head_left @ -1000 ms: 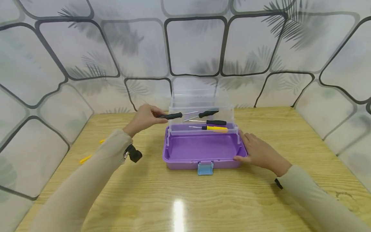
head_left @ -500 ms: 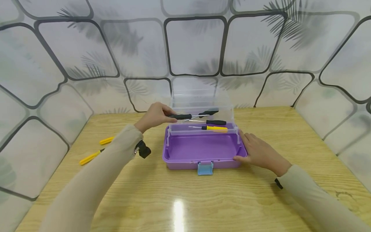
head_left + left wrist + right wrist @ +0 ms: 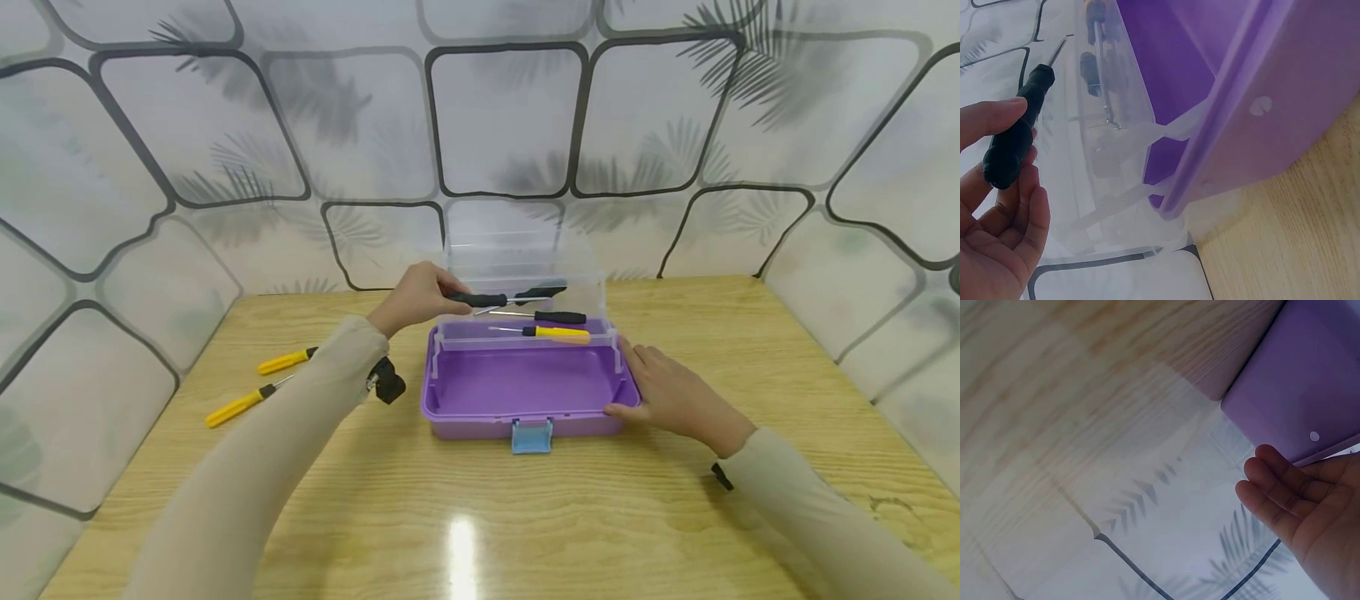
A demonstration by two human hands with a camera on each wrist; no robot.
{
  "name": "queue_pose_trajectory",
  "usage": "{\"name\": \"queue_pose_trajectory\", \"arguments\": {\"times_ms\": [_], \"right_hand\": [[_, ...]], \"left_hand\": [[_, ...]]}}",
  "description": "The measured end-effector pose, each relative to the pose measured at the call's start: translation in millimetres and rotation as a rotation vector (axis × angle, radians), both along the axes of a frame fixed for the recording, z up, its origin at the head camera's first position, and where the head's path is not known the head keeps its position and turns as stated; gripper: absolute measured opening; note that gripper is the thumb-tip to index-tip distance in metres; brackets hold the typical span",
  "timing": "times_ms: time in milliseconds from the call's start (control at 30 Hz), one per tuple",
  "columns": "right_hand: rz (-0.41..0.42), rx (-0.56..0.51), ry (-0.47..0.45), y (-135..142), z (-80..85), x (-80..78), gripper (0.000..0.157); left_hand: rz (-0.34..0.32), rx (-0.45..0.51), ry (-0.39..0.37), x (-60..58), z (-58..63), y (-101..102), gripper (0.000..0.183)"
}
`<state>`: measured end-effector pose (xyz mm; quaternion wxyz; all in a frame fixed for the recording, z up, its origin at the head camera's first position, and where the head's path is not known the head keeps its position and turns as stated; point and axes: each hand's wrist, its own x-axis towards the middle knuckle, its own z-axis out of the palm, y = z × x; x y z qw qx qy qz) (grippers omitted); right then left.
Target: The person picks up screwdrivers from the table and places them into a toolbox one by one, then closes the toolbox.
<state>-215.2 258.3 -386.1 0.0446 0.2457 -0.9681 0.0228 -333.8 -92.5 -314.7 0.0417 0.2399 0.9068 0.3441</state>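
While one person's left grip [image 3: 420, 298] pinches a black-handled screwdriver [image 3: 483, 299] in front of me, their right grip [image 3: 675, 400] rests against the end of a purple toolbox [image 3: 480, 427]. The left thumb and bent fingers are closed on the rear part of the handle; most of the handle and the thin metal shaft reach out beyond the fingertips, towards the person's right. Held nearly level, that screwdriver is up at the clear plastic compartment [image 3: 525, 271] at the back of the toolbox; whether it touches the plastic I cannot tell.

In that compartment lie a yellow screwdriver [image 3: 558, 334], a second black screwdriver [image 3: 560, 317] just behind it, and, further back, a third black screwdriver [image 3: 551, 291], partly crossed by the held one's shaft. The right fingers are loose and slightly bent, spread along the outer wall, with the thumb over the front corner. A pale blue latch [image 3: 532, 436] hangs at the front. Two more yellow-handled tools [image 3: 234, 410] lie near the left forearm on the wood-grain worktop [image 3: 637, 517].
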Motion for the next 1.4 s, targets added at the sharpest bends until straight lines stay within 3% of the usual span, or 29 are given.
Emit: {"name": "queue_pose_trajectory", "arguments": {"times_ms": [833,1400], "right_hand": [[0.014,-0.014,0.023,1.4,-4.3,0.2,0.1],[0.0,-0.013,0.01,0.5,-2.4,-1.2,0.101]], "left_hand": [[-0.012,-0.043,0.071,-2.0,-13.4,22.0,0.022],[0.053,-0.192,0.146,2.3,-14.3,33.6,0.022]]}}
